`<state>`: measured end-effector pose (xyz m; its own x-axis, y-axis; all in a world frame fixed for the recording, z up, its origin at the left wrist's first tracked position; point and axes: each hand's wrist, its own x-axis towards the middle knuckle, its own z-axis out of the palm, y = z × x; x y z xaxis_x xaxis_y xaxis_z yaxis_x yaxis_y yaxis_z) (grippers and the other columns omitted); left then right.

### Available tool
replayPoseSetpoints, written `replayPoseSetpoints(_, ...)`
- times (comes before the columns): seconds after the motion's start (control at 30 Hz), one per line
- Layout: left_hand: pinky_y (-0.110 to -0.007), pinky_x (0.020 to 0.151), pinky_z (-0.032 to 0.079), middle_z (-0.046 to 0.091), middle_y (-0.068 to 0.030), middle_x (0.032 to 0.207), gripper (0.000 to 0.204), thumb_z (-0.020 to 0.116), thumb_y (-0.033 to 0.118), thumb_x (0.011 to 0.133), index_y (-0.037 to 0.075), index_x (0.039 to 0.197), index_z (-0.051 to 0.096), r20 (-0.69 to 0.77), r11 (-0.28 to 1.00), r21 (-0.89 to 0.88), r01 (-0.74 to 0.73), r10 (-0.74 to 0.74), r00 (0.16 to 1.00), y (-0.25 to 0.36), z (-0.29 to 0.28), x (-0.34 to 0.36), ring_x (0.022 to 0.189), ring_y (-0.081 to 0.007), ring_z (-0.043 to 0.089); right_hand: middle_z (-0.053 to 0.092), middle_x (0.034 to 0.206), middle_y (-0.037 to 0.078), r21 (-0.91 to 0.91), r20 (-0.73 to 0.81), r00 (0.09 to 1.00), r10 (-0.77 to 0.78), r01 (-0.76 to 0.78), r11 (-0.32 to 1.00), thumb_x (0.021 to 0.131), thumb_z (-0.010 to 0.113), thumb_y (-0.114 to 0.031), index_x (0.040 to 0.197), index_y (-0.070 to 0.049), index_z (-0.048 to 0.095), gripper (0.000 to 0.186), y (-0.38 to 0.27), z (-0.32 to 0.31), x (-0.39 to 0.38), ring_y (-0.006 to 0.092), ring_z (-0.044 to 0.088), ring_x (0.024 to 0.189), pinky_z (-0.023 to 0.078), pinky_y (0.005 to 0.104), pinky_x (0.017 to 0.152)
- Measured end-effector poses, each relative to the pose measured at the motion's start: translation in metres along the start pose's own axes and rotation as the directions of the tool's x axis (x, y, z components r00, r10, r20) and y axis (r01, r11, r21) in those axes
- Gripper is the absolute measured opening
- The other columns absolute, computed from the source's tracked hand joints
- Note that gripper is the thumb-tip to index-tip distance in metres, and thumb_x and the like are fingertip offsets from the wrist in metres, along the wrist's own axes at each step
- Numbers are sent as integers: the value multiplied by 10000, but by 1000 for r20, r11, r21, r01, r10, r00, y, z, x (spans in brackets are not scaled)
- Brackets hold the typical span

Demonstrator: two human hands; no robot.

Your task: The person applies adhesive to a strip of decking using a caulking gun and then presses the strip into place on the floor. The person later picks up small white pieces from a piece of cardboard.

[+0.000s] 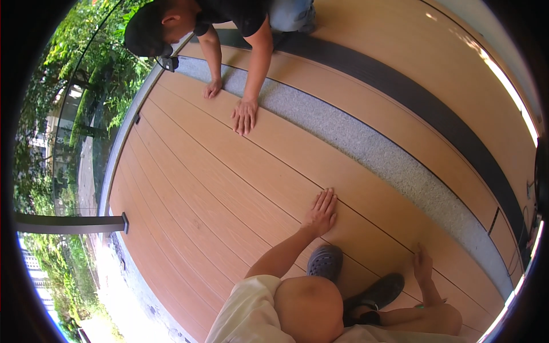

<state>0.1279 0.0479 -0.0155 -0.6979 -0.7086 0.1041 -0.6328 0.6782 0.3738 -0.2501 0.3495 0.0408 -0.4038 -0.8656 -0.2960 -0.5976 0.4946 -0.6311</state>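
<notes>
My left hand (322, 211) lies flat with fingers together on a tan wood-look deck plank (240, 171), close to a seam between planks. My right hand (422, 264) rests on the same decking further right, fingertips pressed down near the plank's edge. Both hands hold nothing. My bent knee (311, 303) and dark clogs (325, 263) sit just below the hands. Across the deck another person kneels, pressing both hands (245, 116) onto the far end of the plank beside a grey stone strip (366, 143).
A dark rubber strip (423, 103) runs along the deck past the stone strip. A glass railing with a dark post (68, 224) borders the deck at left, with trees and a paved ground below. Cables lie at the far right edge (532, 217).
</notes>
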Motion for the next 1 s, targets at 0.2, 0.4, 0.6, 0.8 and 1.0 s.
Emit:
replayPoseSetpoints(0.2,-493,1244,242,338,-239,1609,676,612,261,905,-34,1486,434,26,1000,12,0,0,1000,-9,-7,-7,1499,-374,323,648,781,145,34,18,1000,6,-7,999,965,555,-26,1384,-30,554,419,-2,18,0,260,629,670,514,362,656)
replayPoseSetpoints(0.4,-486,1250,228,326,-235,1617,678,595,276,920,-29,1500,419,29,1000,19,-1,0,1000,-8,-4,-4,1507,-367,309,642,776,131,30,5,1000,26,-26,999,971,556,-31,1389,-35,551,418,-3,12,2,236,621,667,514,350,657)
replayPoseSetpoints(0.6,-476,1258,208,310,-230,1627,674,574,290,937,-25,1510,408,57,999,40,7,-9,998,-4,-3,-2,1518,-355,290,630,765,123,53,6,1000,28,-29,998,975,552,-28,1383,-31,553,409,2,11,4,218,611,659,508,337,650)
replayPoseSetpoints(0.8,-467,1260,205,305,-227,1630,669,569,290,944,-19,1515,405,63,999,34,11,-13,998,-4,-6,-3,1519,-349,288,625,762,117,61,26,998,51,-53,997,977,549,-27,1378,-25,554,402,-7,9,3,210,603,652,505,334,646)
replayPoseSetpoints(1.0,-472,1260,201,301,-228,1631,666,567,292,949,-17,1516,403,69,999,31,15,-17,997,-7,-4,-5,1521,-357,280,609,755,104,46,36,997,66,-68,997,982,548,-21,1373,-13,558,391,-9,8,3,190,582,654,493,319,644)
